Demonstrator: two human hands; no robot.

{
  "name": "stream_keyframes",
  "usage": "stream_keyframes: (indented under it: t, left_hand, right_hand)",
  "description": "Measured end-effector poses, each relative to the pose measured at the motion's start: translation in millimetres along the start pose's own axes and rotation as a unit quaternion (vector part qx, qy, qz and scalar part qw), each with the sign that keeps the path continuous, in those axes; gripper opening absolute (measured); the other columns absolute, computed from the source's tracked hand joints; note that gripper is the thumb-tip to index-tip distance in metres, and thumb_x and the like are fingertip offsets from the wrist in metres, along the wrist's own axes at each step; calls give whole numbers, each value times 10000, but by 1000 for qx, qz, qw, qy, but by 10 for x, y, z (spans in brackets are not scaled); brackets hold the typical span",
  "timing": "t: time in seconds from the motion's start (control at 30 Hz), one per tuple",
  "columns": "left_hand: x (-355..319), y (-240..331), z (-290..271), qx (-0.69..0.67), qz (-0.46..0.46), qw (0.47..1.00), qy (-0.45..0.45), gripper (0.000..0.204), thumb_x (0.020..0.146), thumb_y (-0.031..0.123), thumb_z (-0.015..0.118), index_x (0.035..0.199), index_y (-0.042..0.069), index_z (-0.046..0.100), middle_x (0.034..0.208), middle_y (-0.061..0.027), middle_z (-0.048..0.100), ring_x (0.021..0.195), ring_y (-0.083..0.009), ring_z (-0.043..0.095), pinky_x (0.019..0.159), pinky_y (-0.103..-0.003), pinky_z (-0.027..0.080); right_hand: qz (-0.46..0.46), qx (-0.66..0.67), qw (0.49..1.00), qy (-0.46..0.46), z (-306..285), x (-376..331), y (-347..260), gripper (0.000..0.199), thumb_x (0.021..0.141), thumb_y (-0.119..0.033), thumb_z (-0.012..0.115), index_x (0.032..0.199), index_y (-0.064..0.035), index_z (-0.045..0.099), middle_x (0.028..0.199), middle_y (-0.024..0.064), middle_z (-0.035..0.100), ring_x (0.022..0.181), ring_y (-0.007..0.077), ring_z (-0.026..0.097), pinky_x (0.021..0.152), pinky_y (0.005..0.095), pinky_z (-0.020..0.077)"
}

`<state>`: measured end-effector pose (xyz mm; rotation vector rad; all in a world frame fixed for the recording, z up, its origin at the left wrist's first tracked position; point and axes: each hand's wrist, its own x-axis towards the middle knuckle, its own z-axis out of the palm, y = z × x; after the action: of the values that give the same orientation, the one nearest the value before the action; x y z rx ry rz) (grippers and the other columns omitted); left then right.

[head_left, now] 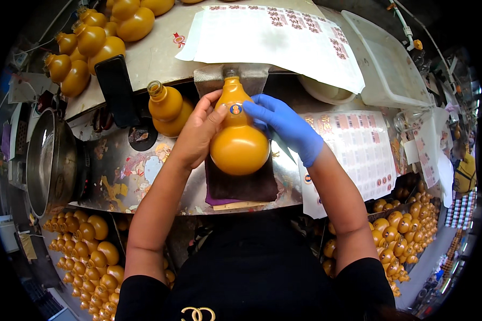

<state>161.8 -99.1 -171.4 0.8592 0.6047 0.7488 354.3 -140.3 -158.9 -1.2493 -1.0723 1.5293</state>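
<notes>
A yellow-brown gourd-shaped bottle [240, 150] lies on a dark cloth pad [241, 188], its clear threaded neck pointing away from me. On its narrow upper part sits a small round blue-and-orange sticker [235, 109]. My bare left hand [202, 125] curls around the bottle's left side, thumb beside the sticker. From the right, my right hand [286, 122] in a blue glove grips the upper part, a fingertip at the sticker's edge. A thin pale strip [281, 143] shows under the gloved hand; whether it is held I cannot tell.
A second gourd bottle [168, 109] and a propped phone [118, 88] stand to the left, near a metal pan [44, 163]. Printed sticker sheets [273, 43] lie at the back, with another sheet [353, 155] at right. A white plastic tub [385, 59] is far right. Many bottles fill both sides below.
</notes>
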Motion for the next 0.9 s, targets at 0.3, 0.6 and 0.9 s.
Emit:
stream_keyframes:
  t: [0.3,0.6,0.9]
  left_hand:
    - [-39,19,44,144,56,988,10,639,874,187,690,1375,4,338,1268,-129,499,1170,-188,523,975,-313,452]
    - [-48,28,79,158,44,986,17,569,918,217,637,1368,6,360,1250,-109,512,1130,-160,531,947,-286,455]
    - [75,-44,18,126,25,991,27,496,974,363,546,1302,11,426,1141,-85,559,1028,-117,544,868,-245,462]
  right_hand:
    - [60,-246,967,-37,-21,211,-283,637,788,-585,676,949,28,609,770,47,570,679,92,538,619,218,449]
    - [51,-93,994,-3,-34,181,-80,667,815,-611,635,936,46,623,773,84,594,698,131,558,666,263,473]
    - [-10,-101,995,24,6,64,60,597,824,-508,694,1049,38,609,777,28,574,707,76,525,667,218,441]
